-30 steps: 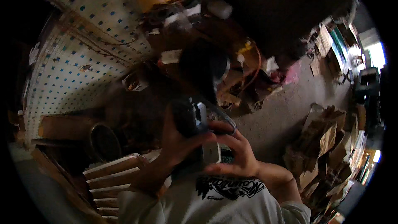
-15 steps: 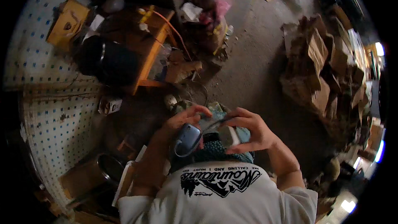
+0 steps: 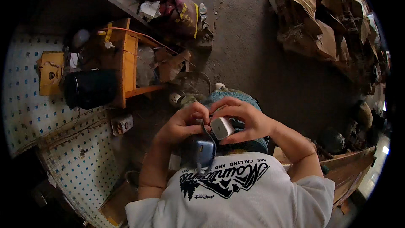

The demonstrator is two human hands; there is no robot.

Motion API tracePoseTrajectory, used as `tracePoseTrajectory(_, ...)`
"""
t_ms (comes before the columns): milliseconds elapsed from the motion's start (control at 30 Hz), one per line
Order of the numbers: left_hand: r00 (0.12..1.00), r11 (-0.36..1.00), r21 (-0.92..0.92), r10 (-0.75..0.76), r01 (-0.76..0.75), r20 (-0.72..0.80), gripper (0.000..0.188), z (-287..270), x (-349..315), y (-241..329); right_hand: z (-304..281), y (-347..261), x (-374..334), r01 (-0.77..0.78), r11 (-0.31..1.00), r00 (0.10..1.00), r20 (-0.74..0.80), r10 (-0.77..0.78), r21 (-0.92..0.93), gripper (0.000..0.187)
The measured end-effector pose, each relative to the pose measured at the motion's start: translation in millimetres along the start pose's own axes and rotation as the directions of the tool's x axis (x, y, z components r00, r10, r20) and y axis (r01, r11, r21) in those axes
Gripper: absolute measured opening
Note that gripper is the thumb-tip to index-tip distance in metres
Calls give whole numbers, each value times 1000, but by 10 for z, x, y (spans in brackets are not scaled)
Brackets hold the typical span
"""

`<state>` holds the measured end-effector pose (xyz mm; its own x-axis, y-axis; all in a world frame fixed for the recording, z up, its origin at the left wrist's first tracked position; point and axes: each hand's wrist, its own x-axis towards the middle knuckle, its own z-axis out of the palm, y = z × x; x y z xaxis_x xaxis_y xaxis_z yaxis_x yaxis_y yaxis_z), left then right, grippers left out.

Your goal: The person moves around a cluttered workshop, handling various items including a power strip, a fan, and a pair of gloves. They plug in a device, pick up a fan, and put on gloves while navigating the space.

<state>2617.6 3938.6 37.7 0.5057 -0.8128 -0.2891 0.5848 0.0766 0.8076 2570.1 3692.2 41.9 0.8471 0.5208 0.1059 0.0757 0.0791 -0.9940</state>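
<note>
In front of my shirt, my right hand grips a small white block with rounded corners, like a power adapter, between thumb and fingers. Close beside it, my left hand has its fingers pinched on a dark cable; the fingertips of both hands nearly meet. A blue-grey box-shaped device, like a power bank, hangs under my left hand with the cable looping along its side. What the cable's upper end does between my fingers is hidden.
To the left stands a wooden stool with an orange cord and a dark cylinder beside it. A yellow box lies on the dotted sheet. Filled bags stand ahead, crumpled brown cardboard at the right.
My hands have come together, the right moving left with the white block toward the left hand's fingers. The blue device now hangs lower. The whole view has shifted and turned.
</note>
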Motion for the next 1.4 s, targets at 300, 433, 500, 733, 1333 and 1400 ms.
tracePoseTrajectory(300, 991, 933, -356, -88, 47, -98, 20, 145, -18, 135, 35, 159, -203, -214, 972, 940, -290, 178, -98, 52)
tracePoseTrajectory(433, 983, 976, -216, -46, 6, -180, 19, 255, -37, 228, 58, 143, -107, -144, 952, 949, -310, 56, -269, 56)
tracePoseTrajectory(500, 973, 994, -102, 9, -34, -229, 18, 294, -36, 223, 81, 100, -55, -144, 953, 947, -318, 53, -268, 58)
tracePoseTrajectory(733, 941, 999, -37, 23, -37, -338, 19, 330, -42, 198, 80, 99, -45, -132, 930, 937, -348, 5, -343, 64)
tracePoseTrajectory(1333, 904, 992, 121, 11, 45, -428, 16, 413, 53, 226, 194, 47, 46, -61, 883, 922, -365, -129, -465, 75)
tracePoseTrajectory(1400, 899, 989, 140, 27, 38, -438, 15, 393, 54, 195, 198, 34, 54, -60, 869, 918, -368, -144, -491, 76)
